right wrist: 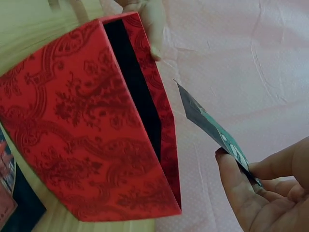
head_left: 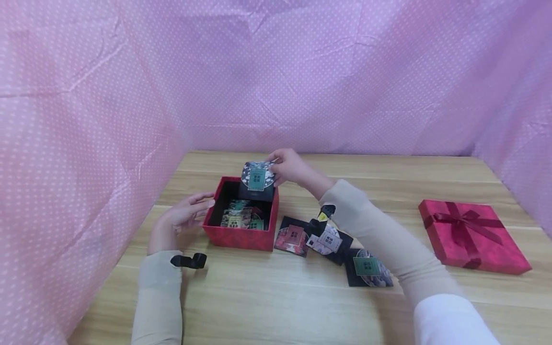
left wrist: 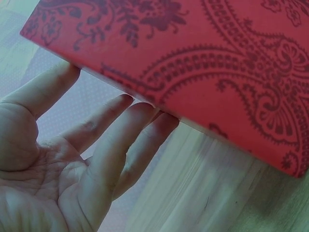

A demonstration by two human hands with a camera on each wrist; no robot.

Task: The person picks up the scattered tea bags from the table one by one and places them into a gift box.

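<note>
A red patterned gift box [head_left: 241,238] without its lid stands on the table, dark inside. Several printed sachets [head_left: 237,218] lie in it. Above its far right part, my right hand [head_left: 288,166] pinches a dark sachet with a teal label [head_left: 257,179] by its edge. The right wrist view has this sachet [right wrist: 212,125] edge-on, apart from the box [right wrist: 96,135], between thumb and fingers. My left hand [head_left: 186,214] is at the box's left side. In the left wrist view its spread fingertips touch the edge of the red wall [left wrist: 193,63], the hand [left wrist: 82,159] not gripping.
Three sachets lie on the table right of the box: one with a pink label [head_left: 293,235], one with a lilac label [head_left: 329,242], one with a green label [head_left: 368,268]. A red lid with a ribbon bow [head_left: 472,235] lies far right. Pink dotted cloth [head_left: 302,96] hangs behind.
</note>
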